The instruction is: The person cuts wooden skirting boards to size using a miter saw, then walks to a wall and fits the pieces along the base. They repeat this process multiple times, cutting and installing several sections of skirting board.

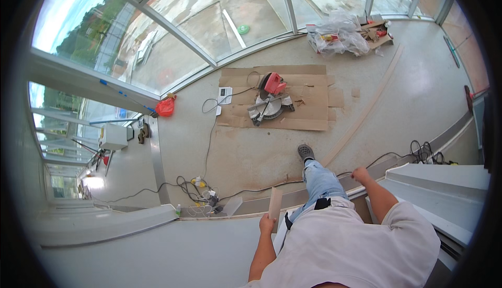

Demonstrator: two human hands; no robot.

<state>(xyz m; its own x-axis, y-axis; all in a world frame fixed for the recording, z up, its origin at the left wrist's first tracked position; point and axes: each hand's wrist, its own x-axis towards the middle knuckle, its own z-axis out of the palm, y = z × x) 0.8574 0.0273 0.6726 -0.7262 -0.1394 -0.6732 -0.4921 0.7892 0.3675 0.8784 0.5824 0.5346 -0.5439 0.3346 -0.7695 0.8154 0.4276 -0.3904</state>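
Note:
My left hand (266,224) grips a short flat pale board (275,203) by its lower end, and the board points upward in front of my left side. On my right, my right hand (360,174) hangs away from my body with its fingers curled in, and nothing shows in it. A dark clog (305,152) on my foot stands on the floor between me and a red and silver miter saw (270,99). That saw rests on flattened cardboard (308,118), well out of reach of both hands.
Cables and plugs (201,191) lie tangled on the floor at left, beside the doorway sill. More black cable (421,152) is coiled at right. Plastic wrapping (340,34) is heaped by the far windows. A red bag (166,106) sits at the left window corner. A white box (113,136) stands further left.

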